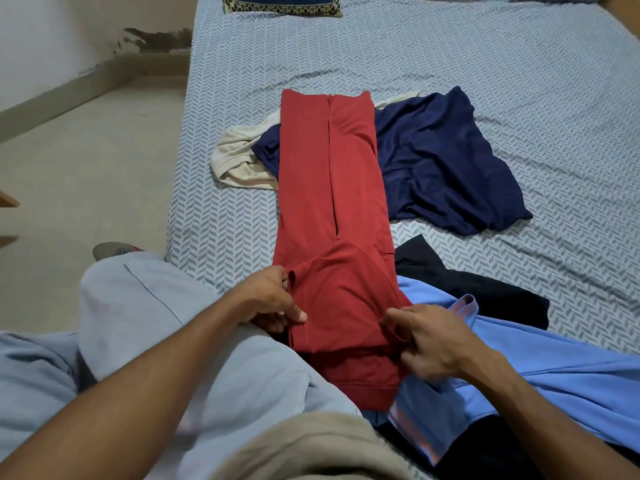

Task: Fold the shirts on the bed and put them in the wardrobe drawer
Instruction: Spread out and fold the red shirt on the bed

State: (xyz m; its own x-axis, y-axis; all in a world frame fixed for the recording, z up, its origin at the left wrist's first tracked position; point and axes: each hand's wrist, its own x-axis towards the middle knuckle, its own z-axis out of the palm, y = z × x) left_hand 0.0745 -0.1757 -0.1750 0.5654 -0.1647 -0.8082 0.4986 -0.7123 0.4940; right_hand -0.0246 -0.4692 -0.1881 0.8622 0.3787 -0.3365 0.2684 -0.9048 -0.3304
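Pinching the red shirt (332, 188) at both near corners, left hand (273, 299) and right hand (433, 341) gripping cloth, ready to fold lengthwise strip away.

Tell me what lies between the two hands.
In the head view, the near end of the red shirt spans the gap between left hand and right hand, both pinching it.

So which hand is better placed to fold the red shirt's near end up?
Probably neither alone: the left hand pinches one near corner of the red shirt, the right hand the other. If pressed, left, as its side lies on bare bed.
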